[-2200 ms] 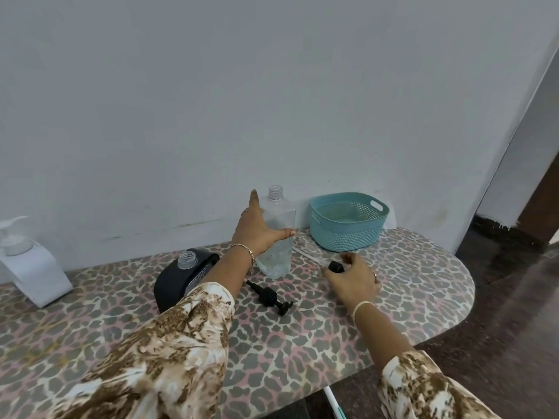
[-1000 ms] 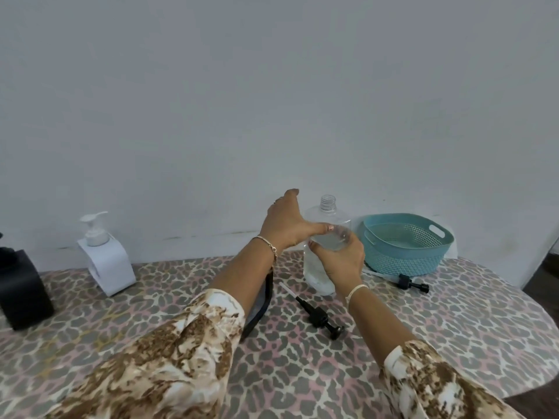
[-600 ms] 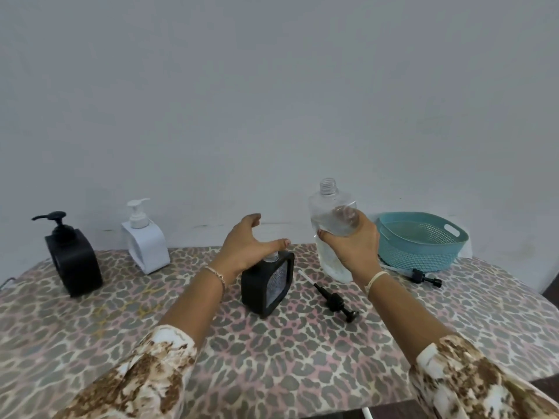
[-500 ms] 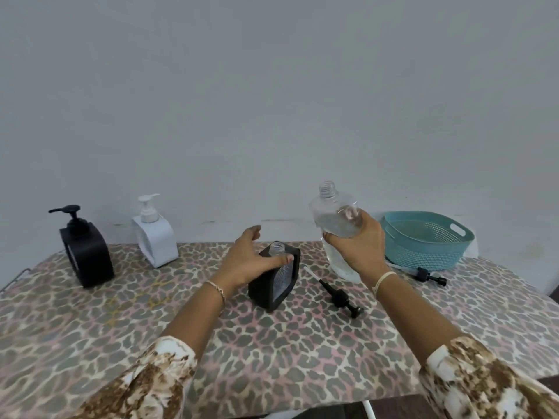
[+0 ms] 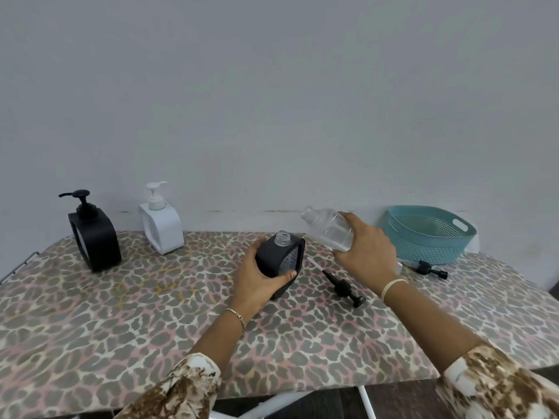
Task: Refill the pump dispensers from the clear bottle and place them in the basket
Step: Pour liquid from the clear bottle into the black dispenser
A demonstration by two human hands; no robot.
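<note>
My left hand (image 5: 257, 276) grips a black square dispenser (image 5: 282, 257) with its pump off and its clear neck open, tilted on the table. My right hand (image 5: 367, 252) holds the clear bottle (image 5: 328, 228), uncapped and tipped to the left, its mouth just above and right of the dispenser's neck. A black pump head (image 5: 343, 287) with its tube lies on the table between my hands. A second black pump (image 5: 429, 269) lies in front of the teal basket (image 5: 429, 240), which stands at the back right.
A black dispenser (image 5: 93, 234) and a white dispenser (image 5: 161, 226), both with pumps on, stand at the back left by the wall. The leopard-print table (image 5: 151, 313) ends in a front edge near me and a rounded right end.
My right hand has tipped the clear bottle leftward toward the open dispenser. My left hand has moved from the dispenser's top to gripping its side and has tilted it.
</note>
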